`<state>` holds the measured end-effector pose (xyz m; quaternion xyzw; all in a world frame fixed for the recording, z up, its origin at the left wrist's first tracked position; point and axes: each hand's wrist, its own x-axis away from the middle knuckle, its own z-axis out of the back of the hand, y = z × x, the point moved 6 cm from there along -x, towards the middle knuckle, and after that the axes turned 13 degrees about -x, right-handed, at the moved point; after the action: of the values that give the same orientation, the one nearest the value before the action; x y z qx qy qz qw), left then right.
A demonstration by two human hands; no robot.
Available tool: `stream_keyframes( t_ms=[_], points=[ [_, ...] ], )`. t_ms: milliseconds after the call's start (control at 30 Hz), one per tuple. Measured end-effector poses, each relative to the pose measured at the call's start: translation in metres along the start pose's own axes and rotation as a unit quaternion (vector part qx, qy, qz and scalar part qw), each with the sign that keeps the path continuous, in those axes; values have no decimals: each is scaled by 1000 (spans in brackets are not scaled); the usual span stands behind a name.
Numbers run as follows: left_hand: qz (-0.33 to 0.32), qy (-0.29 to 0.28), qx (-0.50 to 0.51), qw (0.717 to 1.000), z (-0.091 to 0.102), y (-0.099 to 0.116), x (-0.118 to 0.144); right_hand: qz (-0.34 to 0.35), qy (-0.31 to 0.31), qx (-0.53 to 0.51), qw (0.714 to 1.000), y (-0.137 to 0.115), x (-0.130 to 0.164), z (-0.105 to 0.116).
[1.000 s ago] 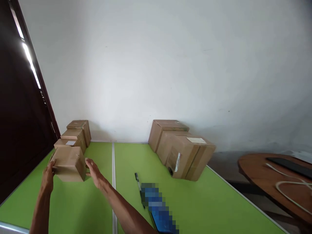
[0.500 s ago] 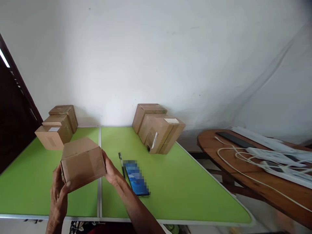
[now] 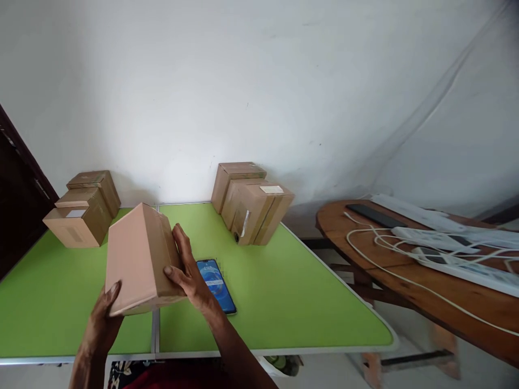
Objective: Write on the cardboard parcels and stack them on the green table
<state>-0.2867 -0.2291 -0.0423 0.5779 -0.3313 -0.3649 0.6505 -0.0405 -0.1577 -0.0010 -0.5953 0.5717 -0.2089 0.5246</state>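
Observation:
A plain brown cardboard box (image 3: 132,259) is held tilted above the green table (image 3: 284,302), with a broad face turned toward me. My left hand (image 3: 103,319) grips its lower left corner, thumb on the front face and the other fingers hidden beneath. On the box's right side, my right hand (image 3: 188,275) presses with thumb and fingers against the taped end. Just right of that hand lies a phone (image 3: 217,286) with a lit blue screen.
Several cardboard boxes (image 3: 75,229) stand at the back left, the front one open-topped. More taped boxes (image 3: 263,216) lean together at the back right. A wooden table (image 3: 336,229) on the right carries white power strips (image 3: 466,265), tangled cables and a black slab (image 3: 375,216).
The box has been turned in my hands and stands more upright, a different face toward me. My right hand has shifted onto its side. The pen beside the phone is now hidden.

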Motion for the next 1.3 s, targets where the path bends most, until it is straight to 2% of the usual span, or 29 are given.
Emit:
stream_keyframes(
  t_ms=[133,267,367,467,567,733,800,900,1000,1067,1133,1233,1300],
  points=[
    [54,-94,28,994,-12,-5,12,-29,-6,42,999,0,1,8],
    [-7,-90,-23,996,-16,8,19,-94,-3,27,995,5,-1,11],
    [-38,-104,-82,990,-21,16,18,-96,11,-36,995,6,-3,9],
    [-127,-89,-125,980,-23,30,20,-84,25,-86,992,8,-4,10],
    [-230,-67,-141,961,-25,43,27,-65,45,-116,990,11,-6,20],
    [-313,8,-161,936,-28,47,23,-33,47,-170,984,18,-14,41],
    [-316,29,-134,939,-31,45,20,-39,49,-180,982,24,-15,48],
    [-263,18,-76,962,-37,39,17,-55,61,-175,981,31,-11,57],
    [-151,-65,-81,983,-47,27,16,-57,70,-166,982,33,-7,62],
    [-92,-130,-106,982,-51,21,13,-54,58,-161,984,29,-7,62],
    [-104,-138,-131,976,-46,23,5,-49,46,-148,987,22,-7,61],
    [-183,-95,-160,965,-36,37,-14,-27,49,-131,990,13,-6,58],
    [-213,-81,-174,958,-34,43,-25,-14,58,-125,990,13,-1,53]
  ],
)
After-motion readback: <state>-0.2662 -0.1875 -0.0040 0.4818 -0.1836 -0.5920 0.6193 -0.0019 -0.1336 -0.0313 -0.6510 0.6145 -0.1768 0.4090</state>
